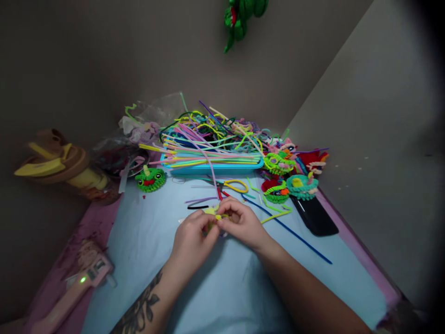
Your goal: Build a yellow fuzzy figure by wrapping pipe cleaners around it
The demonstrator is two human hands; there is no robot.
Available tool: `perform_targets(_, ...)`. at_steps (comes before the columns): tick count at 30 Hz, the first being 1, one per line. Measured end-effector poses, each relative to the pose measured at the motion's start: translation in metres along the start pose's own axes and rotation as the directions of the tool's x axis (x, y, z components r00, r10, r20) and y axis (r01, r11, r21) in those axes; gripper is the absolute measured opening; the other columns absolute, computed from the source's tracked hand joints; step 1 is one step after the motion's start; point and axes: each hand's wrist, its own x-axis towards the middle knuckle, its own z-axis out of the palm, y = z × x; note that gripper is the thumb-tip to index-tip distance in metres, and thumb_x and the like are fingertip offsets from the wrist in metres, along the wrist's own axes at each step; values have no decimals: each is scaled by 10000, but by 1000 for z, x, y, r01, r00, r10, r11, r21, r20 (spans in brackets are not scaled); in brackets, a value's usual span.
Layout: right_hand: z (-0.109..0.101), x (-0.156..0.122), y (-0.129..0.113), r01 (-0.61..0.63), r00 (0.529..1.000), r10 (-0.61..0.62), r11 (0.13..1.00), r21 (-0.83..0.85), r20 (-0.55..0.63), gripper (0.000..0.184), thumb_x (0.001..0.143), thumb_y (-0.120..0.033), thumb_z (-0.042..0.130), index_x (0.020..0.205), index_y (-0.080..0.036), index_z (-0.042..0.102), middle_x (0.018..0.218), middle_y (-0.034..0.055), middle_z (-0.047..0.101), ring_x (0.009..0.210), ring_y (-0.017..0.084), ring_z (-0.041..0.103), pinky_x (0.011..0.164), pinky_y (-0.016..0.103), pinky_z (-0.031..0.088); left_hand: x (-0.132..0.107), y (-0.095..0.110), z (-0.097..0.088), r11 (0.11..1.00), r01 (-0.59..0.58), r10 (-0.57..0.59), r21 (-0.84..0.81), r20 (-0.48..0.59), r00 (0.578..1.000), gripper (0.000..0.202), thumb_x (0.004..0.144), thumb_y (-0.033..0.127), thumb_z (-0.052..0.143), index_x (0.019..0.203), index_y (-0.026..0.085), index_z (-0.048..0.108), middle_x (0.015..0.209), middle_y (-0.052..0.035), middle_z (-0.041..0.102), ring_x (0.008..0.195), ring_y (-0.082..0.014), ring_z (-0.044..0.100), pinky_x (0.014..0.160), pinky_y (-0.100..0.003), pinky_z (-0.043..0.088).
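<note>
My left hand (pixel 190 235) and my right hand (pixel 244 223) meet above the middle of the table, fingers pinched close together. Between the fingertips is a small piece of yellow pipe cleaner (pixel 218 217), gripped from both sides. The fingers partly cover it, so its full shape is hidden. Pale yellow and lilac bits show just behind and under the hands. Beyond the fingers lie scissors (pixel 236 186) with yellow handles, and a short black pipe cleaner (pixel 198 207) lies just past my left hand.
A blue tray (pixel 215 170) heaped with pipe cleaners stands at the back. A green fuzzy figure (pixel 150 180) sits left; several more sit right, near a black phone (pixel 314 215). A dark blue pipe cleaner (pixel 295 234) stretches rightward. A pink glue gun (pixel 79 283) lies front left, its light green.
</note>
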Motion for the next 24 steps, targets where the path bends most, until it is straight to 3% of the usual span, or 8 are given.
perform_targets(20,-5,-2,-2,-80,996,83,994,-78,36,140,721,-273,662,794,-187,579,904,34,466,733,125,481,582,232,404,0,-3,-7,1000,12,-12,-24,-7,1000,121,799,215,547,733,180,642,672,9,521,637,-122,487,580,-230,332)
perform_targets(24,-6,-1,0,-90,996,91,994,-69,8,96,721,-235,664,762,-181,597,886,32,476,765,135,510,634,252,428,0,-3,-7,1000,6,-6,-19,0,1000,110,801,219,554,746,181,641,678,9,520,644,-123,488,578,-232,332)
